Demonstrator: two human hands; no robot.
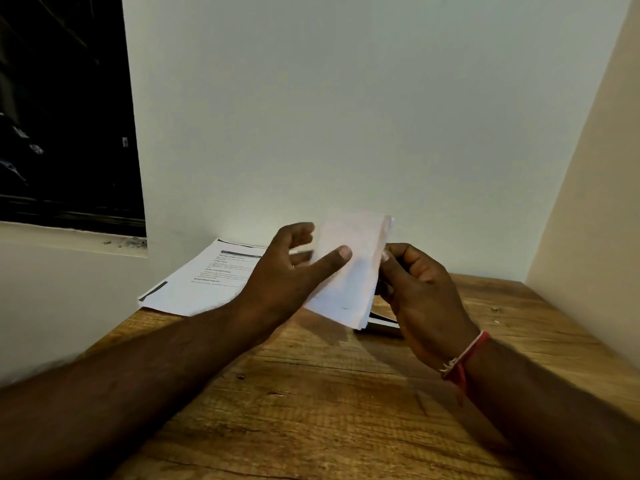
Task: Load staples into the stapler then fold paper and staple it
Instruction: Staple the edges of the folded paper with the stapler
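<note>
— Wooden table below; we hold the folded paper above it, right hand pinching its right edge.
— Left hand loosely open. Paper is light, floppy; we grip near the fold.

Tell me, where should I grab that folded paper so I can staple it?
Probably by a long side edge, coming in from the left. The folded paper stands nearly upright above the wooden table, with the right hand pinching its right edge and the left hand thumb pressing its front. A left-edge grip leaves the loose-layered bottom corner free for stapling.
</note>
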